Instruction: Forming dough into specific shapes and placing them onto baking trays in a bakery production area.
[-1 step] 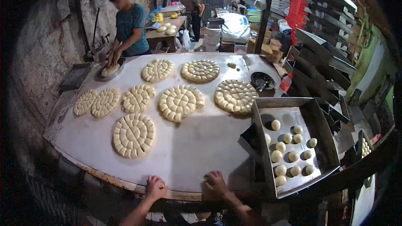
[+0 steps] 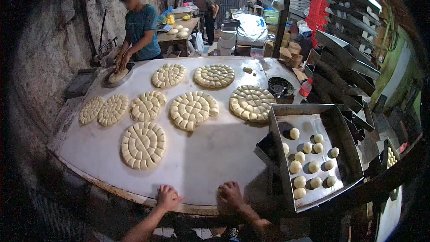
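Note:
At the table's near edge, both my hands rest low over the white tabletop (image 2: 103,161), some way apart. The fingers of my left hand (image 2: 167,197) are curled under, its thumb pointing right. My right hand (image 2: 230,193) is also curled, knuckles up. Whatever lies under either palm is hidden. Nearest my left hand is a round of dough cut into segments (image 2: 143,145). To the right of my right hand stands a deep metal tray (image 2: 354,163) with several dough balls (image 2: 314,166) inside.
More cut dough rounds (image 2: 192,110) lie across the table. A dark bowl (image 2: 280,85) and a red-tinted bottle (image 2: 306,88) stand at the far right. A co-worker (image 2: 142,29) at the far left presses dough in a round pan (image 2: 118,77). Stacked trays (image 2: 345,54) crowd the right side.
Both my hands have shifted very slightly in place, the left thumb reaching a little farther right. The dough rounds and tray have not moved.

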A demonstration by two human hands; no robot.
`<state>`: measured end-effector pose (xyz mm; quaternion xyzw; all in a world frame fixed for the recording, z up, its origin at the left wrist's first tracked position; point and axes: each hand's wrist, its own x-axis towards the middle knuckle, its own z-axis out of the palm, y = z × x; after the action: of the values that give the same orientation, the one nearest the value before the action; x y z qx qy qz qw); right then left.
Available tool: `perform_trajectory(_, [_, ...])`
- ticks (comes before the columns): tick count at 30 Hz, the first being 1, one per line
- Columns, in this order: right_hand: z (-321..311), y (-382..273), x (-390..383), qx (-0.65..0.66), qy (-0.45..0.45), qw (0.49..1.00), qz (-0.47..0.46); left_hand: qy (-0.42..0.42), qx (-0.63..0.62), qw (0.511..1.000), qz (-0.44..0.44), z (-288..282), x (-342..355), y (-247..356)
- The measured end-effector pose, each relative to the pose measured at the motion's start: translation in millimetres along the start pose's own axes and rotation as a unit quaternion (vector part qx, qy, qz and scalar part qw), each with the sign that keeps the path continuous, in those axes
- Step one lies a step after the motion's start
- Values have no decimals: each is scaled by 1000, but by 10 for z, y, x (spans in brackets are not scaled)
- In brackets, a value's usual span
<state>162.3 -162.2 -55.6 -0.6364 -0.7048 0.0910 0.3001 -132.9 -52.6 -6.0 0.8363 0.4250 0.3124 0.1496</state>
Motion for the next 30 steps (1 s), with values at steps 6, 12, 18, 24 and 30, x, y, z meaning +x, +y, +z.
perform_trajectory(6, [-227, -61, 848, -165, 157, 958, 174, 32, 44, 995, -80, 565, 755, -17])
perform_trajectory(12, [350, -632, 679, -159, 139, 961, 181, -74, -34, 996, 43, 490, 283, 305])
perform_trajectory(18, [-87, -321, 304, -125, 101, 959, 232, -124, -3, 978, 170, -235, 459, -566])
perform_trajectory(24, [169, -722, 1124, -208, 188, 866, 413, -33, -76, 996, 33, 636, 729, -194])
perform_trajectory(30, [287, -876, 421, -235, 208, 923, 222, -106, -133, 967, 191, -215, 161, -309])
